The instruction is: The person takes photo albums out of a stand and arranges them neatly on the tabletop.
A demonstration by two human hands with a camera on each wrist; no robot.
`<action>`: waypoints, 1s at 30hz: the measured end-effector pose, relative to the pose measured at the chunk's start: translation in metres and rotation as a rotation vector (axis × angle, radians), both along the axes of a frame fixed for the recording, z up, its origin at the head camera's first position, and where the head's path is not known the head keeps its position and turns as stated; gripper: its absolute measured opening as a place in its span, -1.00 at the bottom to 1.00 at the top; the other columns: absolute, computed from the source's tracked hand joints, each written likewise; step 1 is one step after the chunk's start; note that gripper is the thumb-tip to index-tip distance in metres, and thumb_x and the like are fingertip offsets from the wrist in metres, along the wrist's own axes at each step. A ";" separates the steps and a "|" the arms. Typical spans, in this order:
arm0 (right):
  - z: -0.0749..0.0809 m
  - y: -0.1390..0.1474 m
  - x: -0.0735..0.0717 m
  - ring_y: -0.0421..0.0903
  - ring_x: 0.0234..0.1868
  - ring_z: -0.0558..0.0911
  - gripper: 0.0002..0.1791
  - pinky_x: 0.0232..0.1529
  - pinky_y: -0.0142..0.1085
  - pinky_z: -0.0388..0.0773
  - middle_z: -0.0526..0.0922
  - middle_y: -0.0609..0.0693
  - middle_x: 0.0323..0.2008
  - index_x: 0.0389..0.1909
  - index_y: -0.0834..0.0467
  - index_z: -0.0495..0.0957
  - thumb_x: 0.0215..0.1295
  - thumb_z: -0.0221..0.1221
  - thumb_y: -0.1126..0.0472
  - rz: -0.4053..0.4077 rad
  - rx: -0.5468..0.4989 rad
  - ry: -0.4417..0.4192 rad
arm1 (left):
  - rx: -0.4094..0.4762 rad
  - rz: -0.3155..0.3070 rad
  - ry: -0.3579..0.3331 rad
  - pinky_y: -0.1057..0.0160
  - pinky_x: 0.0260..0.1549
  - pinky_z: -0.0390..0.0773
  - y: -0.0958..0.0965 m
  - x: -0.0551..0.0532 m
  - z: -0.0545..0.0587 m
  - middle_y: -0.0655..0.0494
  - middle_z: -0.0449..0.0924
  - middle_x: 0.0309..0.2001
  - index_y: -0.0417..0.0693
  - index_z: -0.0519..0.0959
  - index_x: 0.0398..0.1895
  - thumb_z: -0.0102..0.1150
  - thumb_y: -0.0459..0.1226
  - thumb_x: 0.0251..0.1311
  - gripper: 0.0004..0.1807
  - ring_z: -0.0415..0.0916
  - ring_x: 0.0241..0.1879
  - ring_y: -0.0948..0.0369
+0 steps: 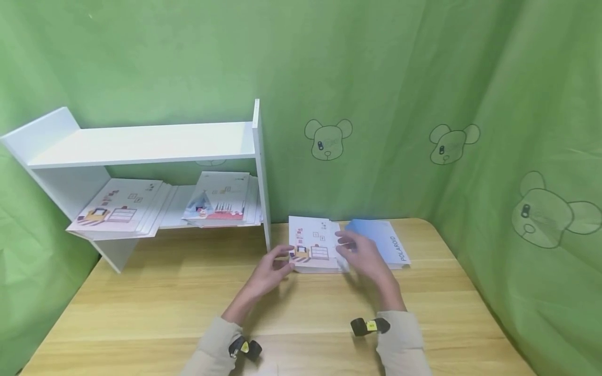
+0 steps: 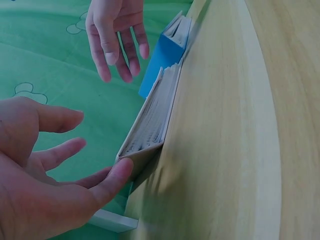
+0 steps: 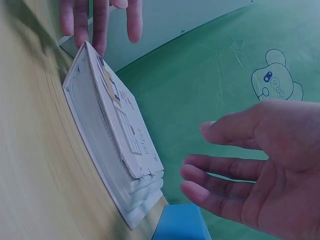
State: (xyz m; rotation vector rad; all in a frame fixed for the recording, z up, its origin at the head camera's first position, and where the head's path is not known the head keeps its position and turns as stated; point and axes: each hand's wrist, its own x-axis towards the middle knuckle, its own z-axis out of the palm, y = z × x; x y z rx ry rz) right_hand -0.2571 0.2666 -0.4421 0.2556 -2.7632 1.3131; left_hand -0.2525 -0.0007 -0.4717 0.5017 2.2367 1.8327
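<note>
A white photo album (image 1: pixel 310 243) with a printed room drawing on its cover lies on the table, its thick stack of pages (image 3: pixel 100 130) showing along the side. At its left edge is my left hand (image 1: pixel 268 271), fingers spread and a fingertip right at the cover's corner in the left wrist view. My right hand (image 1: pixel 364 256) hovers by the album's right edge with loosely bent fingers, apart from it in the right wrist view. Just right of this album lies a blue album (image 1: pixel 381 240) marked POLAROID, partly behind my right hand.
A white two-level shelf (image 1: pixel 141 143) stands at the left of the wooden table (image 1: pixel 188 303). Its lower level holds a left group of similar albums (image 1: pixel 122 206) and a right group of albums (image 1: pixel 221 196), both overlapping. A green curtain (image 1: pixel 376 78) hangs behind and to the right.
</note>
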 end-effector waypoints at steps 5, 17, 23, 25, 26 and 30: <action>0.001 0.000 -0.001 0.15 0.05 0.54 -0.51 0.14 0.07 0.44 0.56 0.21 0.04 0.23 0.15 0.39 0.29 0.17 0.22 0.005 -0.025 0.027 | -0.020 -0.005 0.051 -0.05 -0.10 0.59 -0.007 0.002 0.001 -0.26 0.31 0.25 -0.05 0.33 0.29 0.14 -0.31 0.25 -0.48 0.40 0.09 -0.15; 0.008 -0.007 0.002 0.16 0.02 0.56 -0.54 0.11 0.06 0.46 0.58 0.21 0.02 0.20 0.10 0.42 0.27 0.18 0.24 0.004 -0.060 0.071 | 0.047 0.031 0.113 0.01 0.04 0.52 -0.022 0.011 0.016 -0.15 0.40 0.18 -0.11 0.36 0.24 0.11 -0.41 0.24 -0.52 0.39 0.12 -0.13; 0.011 -0.010 0.002 0.14 0.01 0.57 -0.52 0.09 0.02 0.49 0.58 0.21 0.02 0.22 0.14 0.40 0.27 0.19 0.25 0.020 -0.098 0.087 | 0.135 0.026 0.192 -0.16 0.16 0.36 -0.032 0.020 0.035 -0.22 0.43 0.14 -0.27 0.38 0.18 0.09 -0.48 0.24 -0.58 0.39 0.12 -0.15; 0.012 -0.011 0.002 0.14 0.00 0.58 -0.52 0.08 0.01 0.50 0.58 0.21 0.01 0.21 0.15 0.40 0.27 0.19 0.26 0.032 -0.113 0.100 | 0.147 0.034 0.215 -0.19 0.18 0.32 -0.037 0.021 0.038 -0.21 0.45 0.12 -0.29 0.39 0.15 0.09 -0.48 0.23 -0.60 0.39 0.11 -0.13; 0.012 -0.012 0.002 0.14 0.00 0.58 -0.53 0.07 0.01 0.51 0.59 0.21 0.00 0.21 0.15 0.41 0.27 0.19 0.26 0.038 -0.120 0.107 | 0.147 0.040 0.224 -0.19 0.18 0.32 -0.038 0.020 0.037 -0.19 0.46 0.11 -0.28 0.40 0.15 0.10 -0.47 0.23 -0.60 0.40 0.11 -0.11; 0.016 -0.013 0.002 0.13 -0.01 0.59 -0.54 0.05 0.00 0.53 0.59 0.19 0.00 0.21 0.15 0.41 0.28 0.19 0.24 0.037 -0.137 0.124 | 0.143 0.060 0.249 -0.12 0.19 0.35 -0.045 0.015 0.034 -0.07 0.49 0.09 -0.19 0.42 0.14 0.13 -0.41 0.23 -0.61 0.41 0.11 -0.06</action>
